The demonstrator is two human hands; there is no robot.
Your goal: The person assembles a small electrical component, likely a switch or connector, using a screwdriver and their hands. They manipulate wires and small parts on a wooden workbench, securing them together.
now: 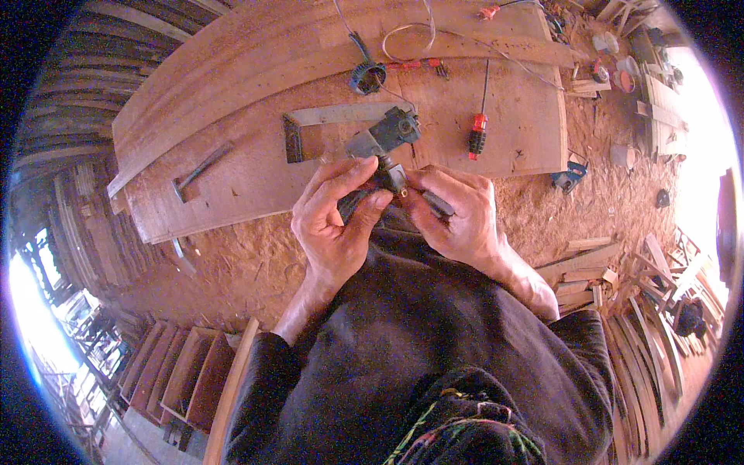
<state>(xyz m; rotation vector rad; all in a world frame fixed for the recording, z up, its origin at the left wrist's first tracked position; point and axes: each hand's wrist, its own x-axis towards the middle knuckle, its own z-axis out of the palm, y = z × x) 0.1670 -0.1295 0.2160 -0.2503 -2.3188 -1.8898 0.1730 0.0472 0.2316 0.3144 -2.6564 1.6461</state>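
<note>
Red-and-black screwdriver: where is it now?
In the head view, the red-and-black screwdriver lies on the right part of the wooden board, beyond the right hand.

One wooden surface (527,124) and one dark tool body (387,138), whose separate parts cannot be counted with certainty. One hammer (203,168). One L-shaped square (341,114). One screwdriver (478,128) with a red and black handle, and one slim red tool (418,64). One round black part (367,77). One red plug (488,12). One blue tool (571,177). Loose wood strips (659,263): many, too jumbled to number.
</note>
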